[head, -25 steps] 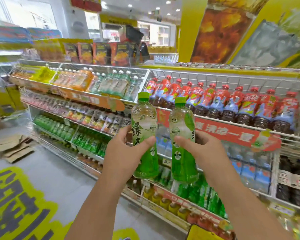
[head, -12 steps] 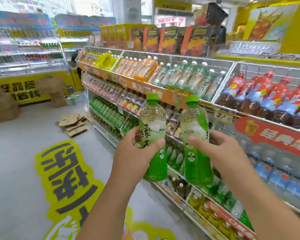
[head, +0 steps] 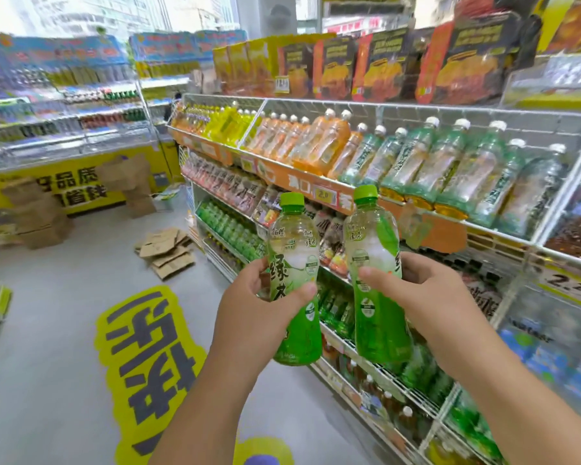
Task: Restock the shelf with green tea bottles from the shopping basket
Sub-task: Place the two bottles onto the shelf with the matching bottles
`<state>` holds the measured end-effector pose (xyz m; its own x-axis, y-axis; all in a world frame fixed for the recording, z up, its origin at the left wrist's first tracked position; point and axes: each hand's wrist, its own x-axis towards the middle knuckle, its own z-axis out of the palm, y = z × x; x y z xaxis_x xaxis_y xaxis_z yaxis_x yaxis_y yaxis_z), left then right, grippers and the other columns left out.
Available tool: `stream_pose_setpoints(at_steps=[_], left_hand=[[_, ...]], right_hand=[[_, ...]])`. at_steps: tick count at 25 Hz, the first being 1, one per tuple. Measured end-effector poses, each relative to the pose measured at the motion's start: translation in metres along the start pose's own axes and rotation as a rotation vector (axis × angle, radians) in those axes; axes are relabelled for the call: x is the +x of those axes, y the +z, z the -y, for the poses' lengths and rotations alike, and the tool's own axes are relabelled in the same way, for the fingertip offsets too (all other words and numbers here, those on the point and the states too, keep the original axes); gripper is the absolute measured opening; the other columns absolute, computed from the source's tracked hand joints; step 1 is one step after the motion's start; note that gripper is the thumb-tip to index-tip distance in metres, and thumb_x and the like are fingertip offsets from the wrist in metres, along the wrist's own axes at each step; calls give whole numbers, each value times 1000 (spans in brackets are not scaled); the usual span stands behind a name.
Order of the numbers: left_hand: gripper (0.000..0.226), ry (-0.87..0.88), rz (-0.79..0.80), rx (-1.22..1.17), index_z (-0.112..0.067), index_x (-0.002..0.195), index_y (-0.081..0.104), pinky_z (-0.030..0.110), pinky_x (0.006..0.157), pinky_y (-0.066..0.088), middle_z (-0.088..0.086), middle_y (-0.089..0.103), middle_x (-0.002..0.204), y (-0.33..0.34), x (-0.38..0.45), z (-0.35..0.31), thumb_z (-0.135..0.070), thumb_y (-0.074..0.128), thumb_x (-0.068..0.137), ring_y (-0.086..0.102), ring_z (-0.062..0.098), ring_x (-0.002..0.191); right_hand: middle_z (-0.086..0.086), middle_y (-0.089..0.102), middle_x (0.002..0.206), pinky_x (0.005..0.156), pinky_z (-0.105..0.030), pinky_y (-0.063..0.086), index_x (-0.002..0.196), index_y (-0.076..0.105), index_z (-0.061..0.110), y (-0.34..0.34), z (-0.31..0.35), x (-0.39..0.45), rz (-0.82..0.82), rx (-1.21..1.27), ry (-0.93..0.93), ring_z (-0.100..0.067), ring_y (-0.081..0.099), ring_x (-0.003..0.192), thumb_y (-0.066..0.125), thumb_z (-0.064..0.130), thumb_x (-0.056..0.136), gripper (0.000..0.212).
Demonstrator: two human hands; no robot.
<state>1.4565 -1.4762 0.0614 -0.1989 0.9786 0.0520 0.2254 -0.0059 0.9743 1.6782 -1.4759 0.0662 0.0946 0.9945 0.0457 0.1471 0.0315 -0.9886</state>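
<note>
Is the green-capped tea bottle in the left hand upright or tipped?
Roughly upright: the green-capped plastic tea bottle has its cap on top, base below, gripped by the left hand.

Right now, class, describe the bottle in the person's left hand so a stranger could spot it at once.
Start at the long drinks shelf on the right, then drop to the two hands in front of it. The left hand grips a green tea bottle with a green cap; unlike its twin, large dark characters face the camera.
</note>
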Motion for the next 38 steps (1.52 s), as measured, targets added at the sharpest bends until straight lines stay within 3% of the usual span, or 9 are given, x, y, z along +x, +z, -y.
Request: stream_pose_setpoints(at_steps=[2,6,9,13,18,21,24,32,38], left_hand=[[88,-1,36,-26,-35,148,45,8,51,46,-14,57,136,3,37,6,-41,89,72,58,4,117],[93,11,165,6,-41,142,50,18,69,56,-15,53,143,7,122,26,-57,90,60,54,6,127],[96,47,259,29,-35,149,45,7,66,49,-4,48,153,7,189,40,-51,89,66,45,11,139],[99,113,413,98,-35,153,37,36,102,46,0,43,157,9,275,52,-52,87,69,43,12,138],[90,36,638,61,-34,150,42,34,97,42,0,46,154,40,331,80,-46,87,73,44,5,126],[92,-34,739,55,-31,151,41,33,101,41,1,47,153,72,341,108,-41,88,73,45,5,128],[95,-97,801,46,-30,150,43,38,107,44,-11,50,138,107,341,146,-39,91,69,49,6,129],[71,-224,877,79,-31,125,62,43,91,59,-6,75,113,171,320,262,-31,95,63,73,15,101],[60,-292,930,80,-25,128,60,20,78,57,-9,75,113,208,298,339,-11,87,75,72,6,98]], right_hand=[[11,60,139,86,-34,49,145,55,27,12,-1,28,-57,-5,7,-12,60,118,84,60,68,89],[19,67,120,61,-15,48,118,65,36,42,-10,81,-128,18,67,3,65,99,84,58,70,56],[15,67,129,85,-32,55,137,61,33,70,-28,121,-248,-12,82,-8,65,115,83,74,58,91],[14,67,131,92,-33,53,137,61,30,103,-47,162,-430,-20,140,-12,63,120,85,72,57,93],[15,72,124,97,-32,55,132,66,28,118,-82,183,-590,-2,226,-7,67,115,87,61,67,76],[35,73,93,73,-3,49,104,70,35,119,-110,186,-674,63,273,16,66,93,85,32,82,27],[46,59,61,57,4,41,82,57,39,118,-147,190,-725,120,312,30,56,67,82,16,85,34],[8,80,97,81,-24,61,105,76,21,117,-267,183,-771,147,434,-9,75,93,84,15,82,25],[3,80,94,81,-24,58,103,76,15,109,-358,171,-831,168,500,-11,74,89,84,7,79,26]])
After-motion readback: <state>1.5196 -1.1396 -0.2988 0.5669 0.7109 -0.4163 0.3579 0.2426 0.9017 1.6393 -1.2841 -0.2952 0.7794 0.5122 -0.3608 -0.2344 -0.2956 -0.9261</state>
